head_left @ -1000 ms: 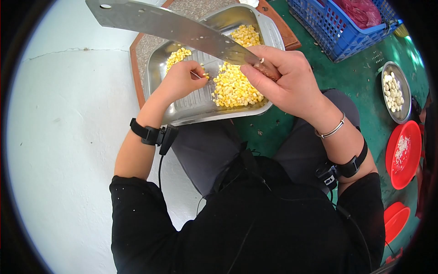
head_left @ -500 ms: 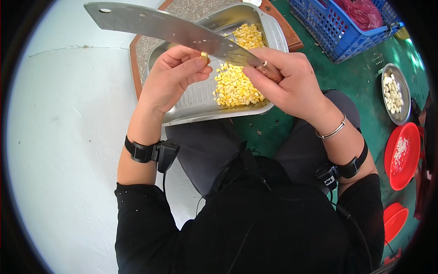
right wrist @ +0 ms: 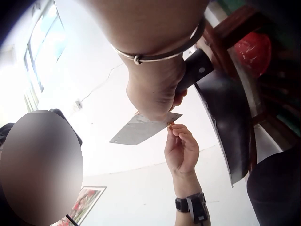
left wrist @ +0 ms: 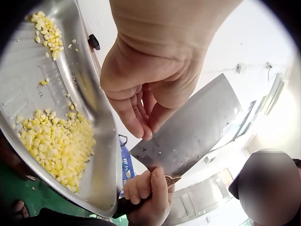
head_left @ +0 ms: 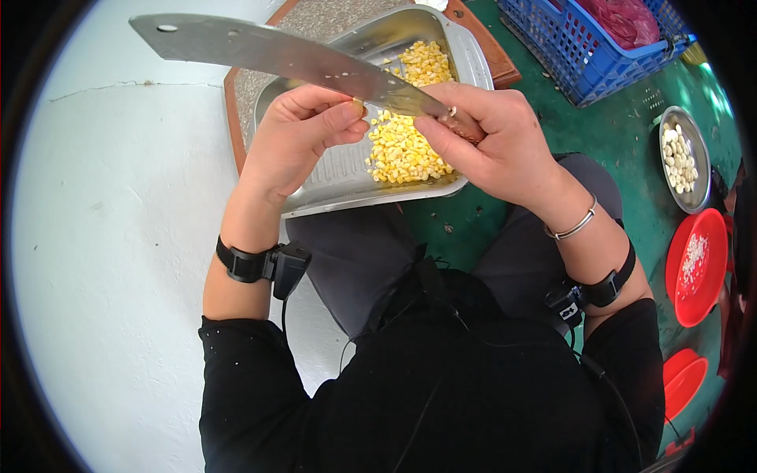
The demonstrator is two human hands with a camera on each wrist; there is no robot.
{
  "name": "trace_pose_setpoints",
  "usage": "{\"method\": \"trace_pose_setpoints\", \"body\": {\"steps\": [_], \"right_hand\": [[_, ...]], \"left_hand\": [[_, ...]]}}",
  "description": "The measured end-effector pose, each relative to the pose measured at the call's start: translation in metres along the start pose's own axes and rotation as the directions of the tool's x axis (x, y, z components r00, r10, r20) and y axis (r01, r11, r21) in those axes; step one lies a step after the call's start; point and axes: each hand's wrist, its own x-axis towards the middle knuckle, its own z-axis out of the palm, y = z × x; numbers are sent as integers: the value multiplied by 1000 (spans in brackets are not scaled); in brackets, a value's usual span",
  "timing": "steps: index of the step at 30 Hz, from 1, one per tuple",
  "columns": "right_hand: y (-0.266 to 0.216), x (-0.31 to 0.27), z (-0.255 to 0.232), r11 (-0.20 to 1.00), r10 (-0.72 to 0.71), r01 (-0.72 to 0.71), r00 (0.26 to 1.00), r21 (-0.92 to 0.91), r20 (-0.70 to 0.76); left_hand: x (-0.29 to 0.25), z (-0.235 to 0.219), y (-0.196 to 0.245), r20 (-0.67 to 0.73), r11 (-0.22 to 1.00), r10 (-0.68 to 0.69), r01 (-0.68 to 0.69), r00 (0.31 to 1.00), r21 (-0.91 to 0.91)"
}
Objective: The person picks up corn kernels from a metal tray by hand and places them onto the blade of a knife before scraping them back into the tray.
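Observation:
My right hand (head_left: 497,138) grips a cleaver (head_left: 268,55) by its handle, the wide blade slanting to the upper left above a metal tray (head_left: 359,207). The cleaver's dark handle end (right wrist: 200,68) juts out behind that hand in the right wrist view. Between thumb and fingers, my left hand (head_left: 303,134) pinches a small yellow corn kernel (head_left: 359,107) right at the blade's lower edge. Loose corn kernels (head_left: 406,154) lie heaped in the tray's right half, with more kernels (head_left: 427,63) toward the back. The blade and left hand cover the tray's back left part.
Under the tray is a wood-edged stone-topped stand (head_left: 315,17). A blue crate (head_left: 587,75) with a pinkish bag sits at upper right. On the green floor to the right stand a metal bowl (head_left: 702,188) of pale pieces and red basins (head_left: 714,276). A white wall (head_left: 126,236) rises left.
My left hand has come up from the tray's kernels to the cleaver, carrying a kernel. The right hand keeps its grip, and the blade's far end has dipped slightly to the left.

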Motion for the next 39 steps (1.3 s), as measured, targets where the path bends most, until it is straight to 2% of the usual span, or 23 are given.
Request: {"method": "trace_pose_setpoints", "body": {"steps": [3,5,10,12,15,17,18,20,21,23,24,26,27,29,30,32,35,37,39], "right_hand": [[0,0,1,1000,-8,8,1000,-4,-6],[1,0,0,1000,-5,5,1000,2,1],[1,0,-1,1000,-7,7,1000,5,11],[0,0,0,998,4,-5,1000,68,3],[-1,1,-1,999,-11,10,1000,53,22],[-1,1,-1,999,-12,12,1000,53,16],[-1,1,-1,998,-14,13,1000,54,11],[-2,1,-4,999,14,-14,1000,52,4],[-3,1,-4,998,42,-42,999,50,-2],[0,1,-4,998,41,-40,999,39,-33],[1,1,-3,999,40,-39,997,29,-63],[2,2,-1,998,40,-37,995,41,-86],[2,2,-1,998,41,-35,993,54,-109],[2,2,-3,998,40,-36,995,42,-92],[1,2,-3,999,40,-37,996,29,-74],[0,2,-4,998,43,-41,997,38,-63],[0,3,-5,999,35,-33,998,43,-61],[0,3,-4,999,25,-22,997,43,-67],[0,3,-4,999,35,-33,997,34,-66]], "left_hand": [[0,4,-2,-14,1000,-11,11,1000,9],[0,4,-6,-58,990,33,-24,998,137],[3,4,-11,-52,972,69,-55,996,227],[3,11,-10,-39,968,67,-55,997,245],[5,24,-8,-86,968,0,22,996,249],[7,24,-9,-45,962,84,-69,995,263],[7,23,-8,-45,962,84,-69,995,263],[6,20,-7,-88,899,31,11,996,438],[6,16,-8,-88,899,31,11,996,438],[7,2,-11,47,750,-67,19,997,661],[8,-4,-9,47,750,-67,19,997,661],[14,-17,-4,-98,458,-63,116,993,881],[18,-27,-5,-99,457,-64,117,993,882],[26,-52,-17,-219,531,56,157,974,833],[29,-61,-21,-219,530,57,156,974,833],[31,-74,-32,-109,270,60,89,992,959],[36,-70,-51,-120,237,56,104,991,966],[36,-57,-53,-129,286,48,110,990,952],[35,-47,-55,-27,586,-159,116,987,802]]}}
